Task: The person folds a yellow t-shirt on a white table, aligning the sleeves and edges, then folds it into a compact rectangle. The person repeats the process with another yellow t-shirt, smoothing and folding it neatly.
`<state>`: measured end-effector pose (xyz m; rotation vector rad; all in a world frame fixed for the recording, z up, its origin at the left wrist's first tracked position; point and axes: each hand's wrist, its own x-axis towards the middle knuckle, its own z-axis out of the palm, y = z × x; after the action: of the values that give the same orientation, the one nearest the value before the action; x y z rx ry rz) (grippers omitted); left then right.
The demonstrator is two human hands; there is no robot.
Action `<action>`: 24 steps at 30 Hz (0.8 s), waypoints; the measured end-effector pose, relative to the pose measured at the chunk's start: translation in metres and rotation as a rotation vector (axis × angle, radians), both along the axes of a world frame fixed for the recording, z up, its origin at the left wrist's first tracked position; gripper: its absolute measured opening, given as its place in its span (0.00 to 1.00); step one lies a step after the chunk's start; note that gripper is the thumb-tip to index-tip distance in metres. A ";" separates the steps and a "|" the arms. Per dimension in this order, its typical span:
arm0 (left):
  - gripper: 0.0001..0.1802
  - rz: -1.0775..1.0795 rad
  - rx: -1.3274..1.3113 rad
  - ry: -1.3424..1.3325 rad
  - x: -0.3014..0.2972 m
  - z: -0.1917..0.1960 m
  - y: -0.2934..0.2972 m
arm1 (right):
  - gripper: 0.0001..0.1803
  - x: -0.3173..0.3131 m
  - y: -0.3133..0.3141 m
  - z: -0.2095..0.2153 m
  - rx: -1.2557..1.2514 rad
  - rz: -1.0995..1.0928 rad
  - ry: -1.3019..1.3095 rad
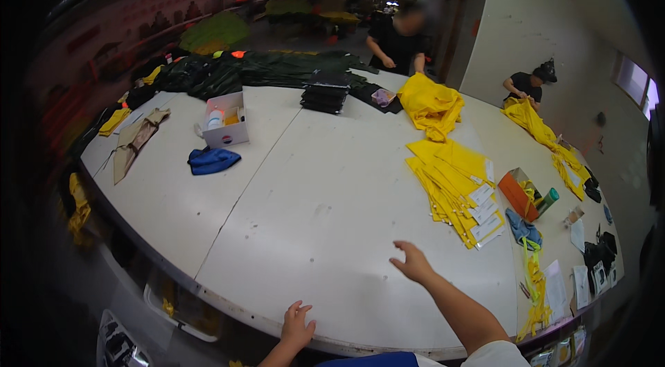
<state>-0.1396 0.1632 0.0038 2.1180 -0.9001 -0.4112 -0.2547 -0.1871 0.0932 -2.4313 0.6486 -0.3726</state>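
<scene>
My left hand [298, 325] hovers at the near edge of the large white table [332, 201], fingers apart and holding nothing. Farther in and to the right, my right hand [413, 262] is held over the tabletop, fingers loosely spread, with nothing in it. Nearest to it is a fanned stack of folded yellow garments [454, 183] with white labels along the right side. A bunched yellow garment [431, 103] lies just behind that stack.
Left of the middle stand a white box [227, 119] of supplies and a crumpled blue cloth [213, 160]. A black folded stack [324, 95] sits at the back, before dark garments [277, 70]. Rightward are an orange box [518, 194] and a green bottle [548, 201]. Two people work beyond.
</scene>
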 end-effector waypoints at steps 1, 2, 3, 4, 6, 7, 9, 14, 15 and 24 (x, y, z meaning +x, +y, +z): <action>0.26 0.032 0.001 -0.007 -0.006 -0.001 0.010 | 0.28 -0.009 0.011 -0.020 0.028 0.039 0.031; 0.25 0.067 0.002 -0.012 -0.015 -0.001 0.020 | 0.28 -0.019 0.023 -0.036 0.054 0.082 0.063; 0.24 0.123 0.019 -0.019 -0.028 0.001 0.033 | 0.28 -0.026 0.040 -0.047 0.078 0.133 0.103; 0.24 0.189 0.038 -0.001 -0.041 0.006 0.044 | 0.28 -0.028 0.057 -0.054 0.097 0.192 0.142; 0.24 0.371 0.023 -0.119 -0.082 -0.013 0.072 | 0.28 -0.038 0.084 -0.073 0.070 0.297 0.159; 0.25 0.437 0.012 -0.125 -0.109 -0.016 0.081 | 0.28 -0.043 0.096 -0.093 0.053 0.365 0.151; 0.25 0.592 0.031 -0.106 -0.156 -0.022 0.096 | 0.28 -0.057 0.132 -0.129 0.046 0.483 0.085; 0.29 0.789 0.106 0.225 -0.298 -0.095 0.129 | 0.38 -0.090 0.175 -0.148 -0.364 0.648 0.179; 0.32 0.839 0.180 0.358 -0.328 -0.107 0.140 | 0.37 -0.099 0.177 -0.151 -0.442 0.645 0.128; 0.57 1.573 0.428 0.747 -0.388 -0.327 0.334 | 0.34 -0.085 0.143 -0.161 -0.395 0.656 0.174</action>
<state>-0.5276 0.4967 -0.3230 2.0649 1.3377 -0.4497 -0.3393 -0.0445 -0.0675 -2.8930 -0.2002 -0.0135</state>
